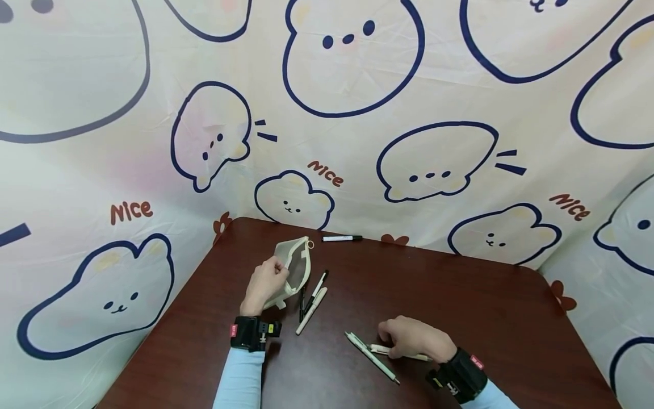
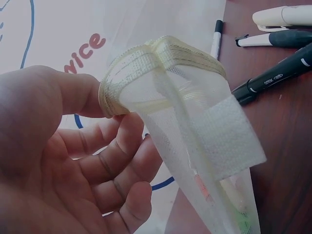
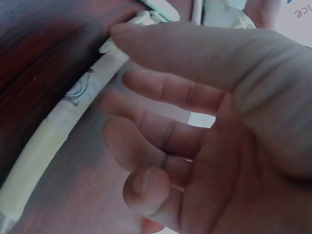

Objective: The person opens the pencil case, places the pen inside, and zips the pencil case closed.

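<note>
A pale mesh pencil pouch (image 1: 298, 267) with a zip ring stands with its mouth apart at the table's left. My left hand (image 1: 264, 284) pinches its rim between thumb and forefinger, seen close in the left wrist view; the other fingers curl loosely below. Through the mesh, coloured items show faintly inside. My right hand (image 1: 411, 338) is over a cream pen (image 3: 80, 95) with a dark print, lying on the table. Its thumb tip overlaps the pen's clip end, and the fingers are bent with a gap from the thumb. A light green pen (image 1: 372, 357) lies alongside.
Beside the pouch lie a thick cream pen (image 1: 311, 311), a black-and-white pen (image 1: 317, 289) and a black pen (image 1: 302, 307). A white marker (image 1: 341, 238) with a black cap lies at the back edge of the brown table (image 1: 460, 289). Printed curtains (image 1: 352, 142) surround it.
</note>
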